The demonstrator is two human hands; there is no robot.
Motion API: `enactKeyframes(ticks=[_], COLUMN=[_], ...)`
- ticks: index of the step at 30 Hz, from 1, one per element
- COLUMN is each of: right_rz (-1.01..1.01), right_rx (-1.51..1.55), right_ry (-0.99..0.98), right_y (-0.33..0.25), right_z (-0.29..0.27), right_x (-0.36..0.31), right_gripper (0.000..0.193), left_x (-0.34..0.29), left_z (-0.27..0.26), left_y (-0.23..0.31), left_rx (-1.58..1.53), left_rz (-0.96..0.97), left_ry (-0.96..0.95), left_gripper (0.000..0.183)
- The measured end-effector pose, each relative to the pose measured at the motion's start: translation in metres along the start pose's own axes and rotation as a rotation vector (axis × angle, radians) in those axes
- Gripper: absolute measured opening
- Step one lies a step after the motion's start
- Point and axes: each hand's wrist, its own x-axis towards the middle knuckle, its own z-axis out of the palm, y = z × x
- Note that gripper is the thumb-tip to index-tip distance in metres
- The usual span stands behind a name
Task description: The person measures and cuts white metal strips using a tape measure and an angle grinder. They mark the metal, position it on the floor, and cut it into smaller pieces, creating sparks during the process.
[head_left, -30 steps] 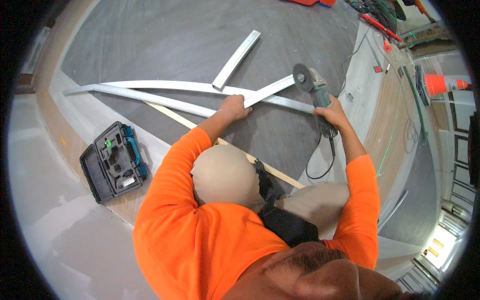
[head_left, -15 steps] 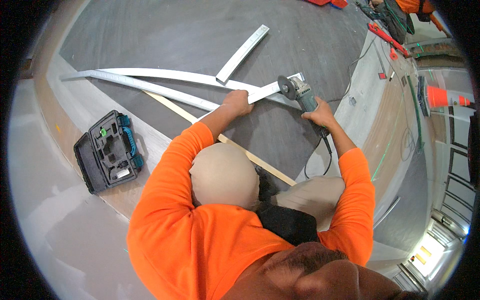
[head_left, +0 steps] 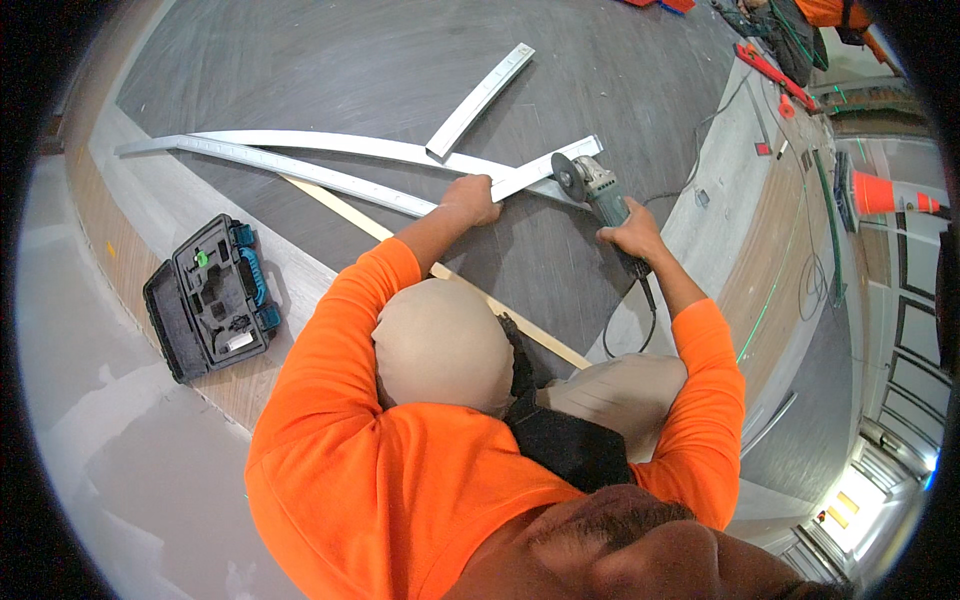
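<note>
My left hand [head_left: 472, 199] is closed around a white metal channel [head_left: 527, 177], whose far end angles up to the right. In my right hand [head_left: 634, 231] is an angle grinder [head_left: 607, 204], gripped by its body. Its dark cutting disc [head_left: 568, 178] stands beside the near edge of the channel, close to that end. Whether the disc touches the metal I cannot tell. Another long white channel [head_left: 330, 142] runs under the held piece, and a short channel [head_left: 483, 98] lies beyond it across the long one.
An open black tool case [head_left: 212, 300] sits at the left. A wooden strip [head_left: 335, 208] passes in front of my knees. The grinder's cord [head_left: 655, 322] loops near my right knee. Farther right are a red tool [head_left: 775, 75] and an orange cone [head_left: 873, 193].
The grinder's disc has come slightly back from the channel, uncovering more of its far end. My left hand keeps its hold. The whole view has shifted a little.
</note>
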Motion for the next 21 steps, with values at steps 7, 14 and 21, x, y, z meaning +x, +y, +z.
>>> enactKeyframes(ticks=[7, 14, 21], right_rz=[0.007, 0.003, -0.002], right_rx=[0.01, 0.018, -0.04], right_ry=[-0.002, -0.015, 0.022], right_y=[-0.007, -0.014, -0.007], right_z=[-0.002, -0.006, -0.002], right_x=[-0.002, -0.008, -0.006], right_gripper=[0.101, 0.1, 0.098], left_x=[0.0, 0.001, 0.0], left_z=[0.0, 0.003, 0.001], left_y=[-0.002, -0.005, -0.002], left_rx=[0.013, -0.001, -0.003], left_rz=[0.0, -0.009, -0.01], left_ry=[-0.009, -0.002, -0.014], left_gripper=[0.046, 0.046, 0.045])
